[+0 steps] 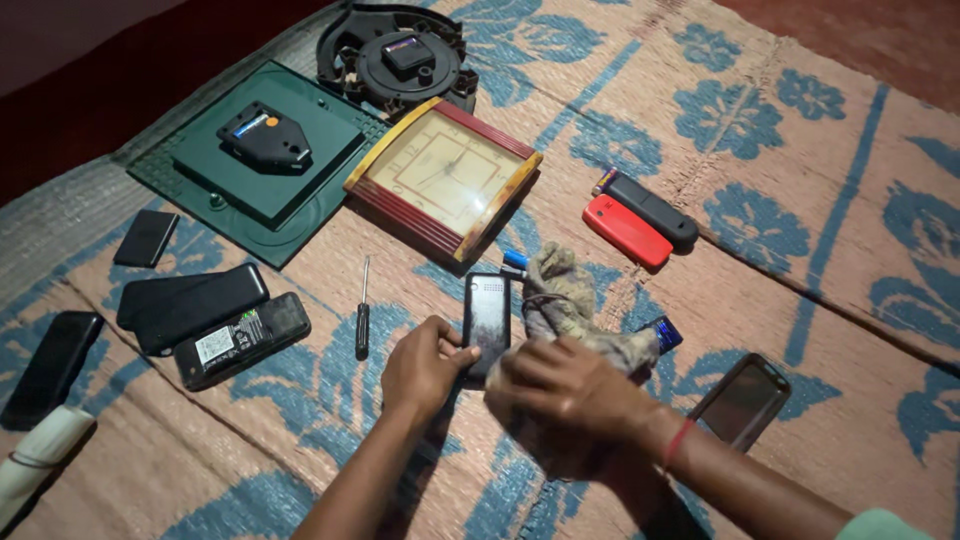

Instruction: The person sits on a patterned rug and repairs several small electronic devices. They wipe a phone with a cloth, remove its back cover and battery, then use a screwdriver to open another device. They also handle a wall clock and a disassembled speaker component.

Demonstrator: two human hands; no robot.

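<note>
- Woven matting point(800, 300) with blue flower prints covers the floor, and every item lies on it in dim light.
- Left hand point(425, 365) holds a small dark phone point(487, 318) by its lower end; the thumb and fingers point(462, 355) pinch that end from the left side, and the phone's body runs straight away from them.
- Long axis of the phone points away from the person, its top end toward the framed clock point(445, 178) lying beyond it.
- Right hand point(565, 390) sits just right of the phone, closed around a bunched rag point(560, 290); its fingers are curled onto the cloth, and the free part of the rag trails up alongside the phone's right edge, touching or nearly touching it.
- Both hands are at the phone; the left one has it, while the right one is just beside its lower right corner.
- Left of the left fingers, near them, lies a thin screwdriver point(363, 310), its shaft also pointing away from the person.
- Farther left lie a phone with its back cover off point(243, 338) and other dark handsets.
- Right of the right hand, near the wrist, lies a touchscreen phone point(742, 400); beyond it, well apart, a red phone point(627, 230).
- Far side, beyond the framed clock, rest a green clock back point(255, 160) and a round black clock back point(400, 55).
</note>
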